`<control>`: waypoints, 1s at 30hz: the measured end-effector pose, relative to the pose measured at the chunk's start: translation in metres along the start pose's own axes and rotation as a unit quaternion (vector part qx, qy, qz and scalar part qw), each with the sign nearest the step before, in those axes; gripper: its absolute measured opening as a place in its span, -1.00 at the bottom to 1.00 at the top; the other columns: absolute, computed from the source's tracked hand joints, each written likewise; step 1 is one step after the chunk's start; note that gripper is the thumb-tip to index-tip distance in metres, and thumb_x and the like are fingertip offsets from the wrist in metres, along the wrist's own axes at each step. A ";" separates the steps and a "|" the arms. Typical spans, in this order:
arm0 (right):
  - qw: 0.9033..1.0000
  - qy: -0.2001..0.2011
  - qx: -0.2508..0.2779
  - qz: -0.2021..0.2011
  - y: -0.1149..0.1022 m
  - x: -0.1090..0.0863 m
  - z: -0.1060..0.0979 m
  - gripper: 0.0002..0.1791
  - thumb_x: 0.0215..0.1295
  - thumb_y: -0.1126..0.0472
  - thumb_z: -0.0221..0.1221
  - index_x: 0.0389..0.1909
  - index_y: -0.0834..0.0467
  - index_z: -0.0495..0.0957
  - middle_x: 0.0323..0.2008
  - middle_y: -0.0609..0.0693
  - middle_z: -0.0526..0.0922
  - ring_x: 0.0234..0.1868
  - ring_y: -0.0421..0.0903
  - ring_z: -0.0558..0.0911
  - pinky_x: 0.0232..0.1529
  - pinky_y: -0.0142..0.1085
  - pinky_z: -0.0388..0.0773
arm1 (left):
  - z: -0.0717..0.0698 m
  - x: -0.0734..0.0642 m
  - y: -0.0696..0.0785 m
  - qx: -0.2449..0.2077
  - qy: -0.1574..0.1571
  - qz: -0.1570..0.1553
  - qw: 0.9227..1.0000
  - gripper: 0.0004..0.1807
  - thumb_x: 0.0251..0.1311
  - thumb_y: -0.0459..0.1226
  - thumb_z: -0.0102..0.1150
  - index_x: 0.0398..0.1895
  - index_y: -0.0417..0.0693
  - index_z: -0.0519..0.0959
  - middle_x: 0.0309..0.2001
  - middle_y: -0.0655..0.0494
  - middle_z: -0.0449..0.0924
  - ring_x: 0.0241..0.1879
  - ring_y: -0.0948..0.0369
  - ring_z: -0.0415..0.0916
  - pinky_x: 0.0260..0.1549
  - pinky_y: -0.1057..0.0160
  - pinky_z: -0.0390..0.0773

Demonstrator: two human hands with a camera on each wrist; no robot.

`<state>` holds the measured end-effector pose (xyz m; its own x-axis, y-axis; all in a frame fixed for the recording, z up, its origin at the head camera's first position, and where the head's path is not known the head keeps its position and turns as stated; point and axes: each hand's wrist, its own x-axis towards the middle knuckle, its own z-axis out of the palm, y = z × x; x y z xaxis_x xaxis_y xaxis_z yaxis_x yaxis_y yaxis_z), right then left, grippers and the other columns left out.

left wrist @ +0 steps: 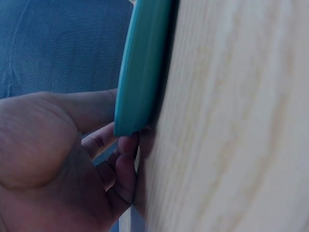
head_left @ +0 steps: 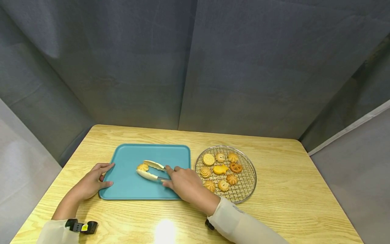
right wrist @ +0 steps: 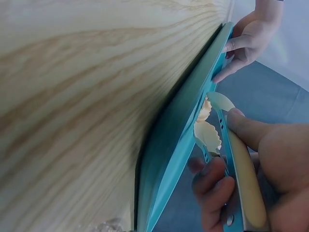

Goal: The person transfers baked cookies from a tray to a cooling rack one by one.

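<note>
On the left side of the table, my left hand (head_left: 89,183) grips the left rim of a blue-green tray (head_left: 126,187). The left wrist view shows its thumb over the rim (left wrist: 137,72) and its fingers at the tray's underside. My right hand (head_left: 186,184) holds a pair of tongs (head_left: 147,175) with cream scalloped tips. Those tips stand apart, one on each side of a golden cookie (head_left: 142,167) on the tray. In the right wrist view the cookie (right wrist: 204,112) shows between the tong tips (right wrist: 207,137), close against the tray.
Right of the tray stands a round wire rack (head_left: 247,189) bearing several cookies, among them a pretzel (head_left: 236,167) and a yellow fish-shaped one (head_left: 220,169). My right forearm crosses the rack's near left edge. Grey curtains (head_left: 243,67) hang behind the wooden table (head_left: 283,189).
</note>
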<state>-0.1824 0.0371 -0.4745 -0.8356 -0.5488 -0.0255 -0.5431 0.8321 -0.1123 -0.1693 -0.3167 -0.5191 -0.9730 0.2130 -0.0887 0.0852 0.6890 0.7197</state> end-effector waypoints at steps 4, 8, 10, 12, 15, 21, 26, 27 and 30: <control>1.000 0.000 0.001 0.003 0.003 -0.003 0.000 -0.27 0.47 -0.28 0.12 0.52 0.01 0.40 0.17 0.07 0.68 0.03 0.02 0.73 -0.16 -0.13 0.68 | 0.000 0.000 0.001 0.001 -0.001 -0.001 1.000 -0.16 0.30 -0.41 0.32 0.56 -0.42 0.14 0.41 -0.39 0.13 -0.24 0.10 0.22 -0.33 0.28 0.30; 1.000 0.004 0.003 0.000 0.007 -0.008 0.001 -0.26 0.47 -0.28 0.11 0.52 0.03 0.39 0.15 0.08 0.69 0.00 0.03 0.73 -0.15 -0.11 0.68 | 0.000 0.000 0.000 0.000 -0.002 -0.003 1.000 -0.16 0.30 -0.41 0.32 0.56 -0.42 0.14 0.42 -0.40 0.12 -0.25 0.10 0.21 -0.33 0.28 0.30; 1.000 0.007 0.007 -0.002 0.009 -0.010 0.000 -0.26 0.47 -0.27 0.12 0.51 0.05 0.40 0.15 0.10 0.69 -0.01 0.04 0.74 -0.14 -0.11 0.68 | 0.000 0.000 0.000 -0.001 -0.002 -0.003 1.000 -0.16 0.30 -0.41 0.32 0.56 -0.42 0.14 0.42 -0.40 0.12 -0.24 0.10 0.21 -0.33 0.28 0.30; 1.000 0.009 0.010 -0.003 0.011 -0.012 0.001 -0.26 0.48 -0.26 0.12 0.51 0.07 0.39 0.14 0.11 0.69 -0.01 0.04 0.73 -0.14 -0.10 0.68 | 0.000 0.001 -0.001 -0.001 -0.001 -0.002 1.000 -0.16 0.30 -0.41 0.33 0.56 -0.42 0.14 0.42 -0.39 0.12 -0.24 0.10 0.21 -0.33 0.29 0.30; 1.000 0.007 0.015 0.003 0.014 -0.016 0.000 -0.26 0.48 -0.26 0.12 0.51 0.06 0.39 0.15 0.11 0.69 -0.01 0.05 0.74 -0.16 -0.11 0.67 | 0.001 0.001 -0.002 0.002 0.000 0.000 1.000 -0.16 0.29 -0.41 0.33 0.56 -0.42 0.15 0.42 -0.40 0.12 -0.24 0.10 0.22 -0.32 0.29 0.29; 1.000 0.008 0.019 0.011 0.020 -0.025 0.001 -0.26 0.48 -0.27 0.12 0.52 0.05 0.39 0.17 0.11 0.67 0.00 0.06 0.73 -0.12 -0.08 0.67 | 0.001 0.001 -0.003 0.009 0.002 0.003 1.000 -0.17 0.29 -0.42 0.33 0.56 -0.42 0.15 0.41 -0.39 0.13 -0.24 0.10 0.22 -0.33 0.29 0.29; 1.000 0.010 0.020 0.006 0.025 -0.031 0.001 -0.27 0.48 -0.26 0.12 0.51 0.05 0.40 0.16 0.12 0.68 -0.04 0.07 0.73 -0.15 -0.08 0.67 | 0.001 0.001 -0.003 0.005 -0.001 0.002 1.000 -0.16 0.30 -0.41 0.33 0.56 -0.42 0.14 0.41 -0.39 0.13 -0.25 0.10 0.21 -0.34 0.28 0.29; 1.000 0.009 0.021 0.008 0.026 -0.033 0.001 -0.27 0.47 -0.26 0.12 0.51 0.05 0.41 0.16 0.12 0.68 -0.04 0.06 0.73 -0.16 -0.09 0.67 | 0.001 0.001 -0.003 0.006 -0.001 0.002 1.000 -0.16 0.30 -0.41 0.33 0.56 -0.42 0.14 0.41 -0.39 0.14 -0.25 0.11 0.21 -0.33 0.28 0.29; 1.000 0.008 0.024 0.012 0.028 -0.036 0.002 -0.28 0.47 -0.26 0.13 0.51 0.04 0.41 0.15 0.12 0.67 -0.03 0.05 0.73 -0.18 -0.10 0.66 | 0.001 0.001 -0.003 0.005 0.000 0.002 1.000 -0.16 0.30 -0.41 0.33 0.56 -0.42 0.14 0.40 -0.38 0.14 -0.25 0.11 0.21 -0.33 0.28 0.29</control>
<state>-0.1671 0.0798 -0.4787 -0.8494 -0.5276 -0.0135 -0.5190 0.8396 -0.1604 -0.1702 -0.3180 -0.5215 -0.9727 0.2155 -0.0863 0.0908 0.6952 0.7130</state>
